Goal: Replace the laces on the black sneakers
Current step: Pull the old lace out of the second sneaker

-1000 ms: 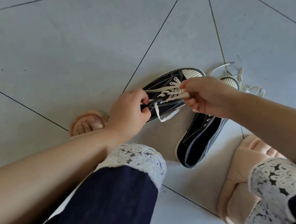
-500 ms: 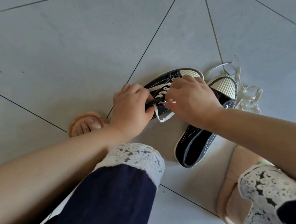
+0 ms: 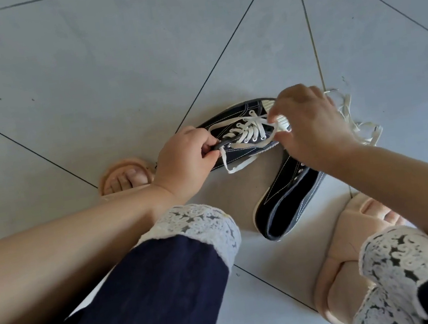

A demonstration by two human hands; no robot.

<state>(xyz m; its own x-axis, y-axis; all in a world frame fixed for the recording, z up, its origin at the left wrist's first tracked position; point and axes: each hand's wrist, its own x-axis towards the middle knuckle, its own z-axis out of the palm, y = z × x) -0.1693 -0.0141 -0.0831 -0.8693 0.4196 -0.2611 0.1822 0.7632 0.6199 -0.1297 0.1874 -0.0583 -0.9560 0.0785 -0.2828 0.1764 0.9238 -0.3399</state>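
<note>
Two black sneakers lie on the grey tiled floor. The laced sneaker (image 3: 240,120) lies on its side, threaded with a white lace (image 3: 251,129). My left hand (image 3: 185,160) grips its tongue end at the ankle opening. My right hand (image 3: 309,127) is over the toe, thumb and fingers pinching the lace near the lowest eyelets. One loose lace end (image 3: 235,168) hangs down off the shoe's side. The second sneaker (image 3: 286,201) lies unlaced below my right hand, its toe hidden by that hand.
A heap of loose white laces (image 3: 361,129) lies on the floor right of the shoes. My feet in peach sandals sit at the left (image 3: 125,176) and lower right (image 3: 352,225). Dark trousers with white lace cuffs (image 3: 194,224) fill the foreground.
My right hand moved up and right from the middle of the lacing to the toe end, uncovering the crossed lace. The left hand stayed on the tongue end.
</note>
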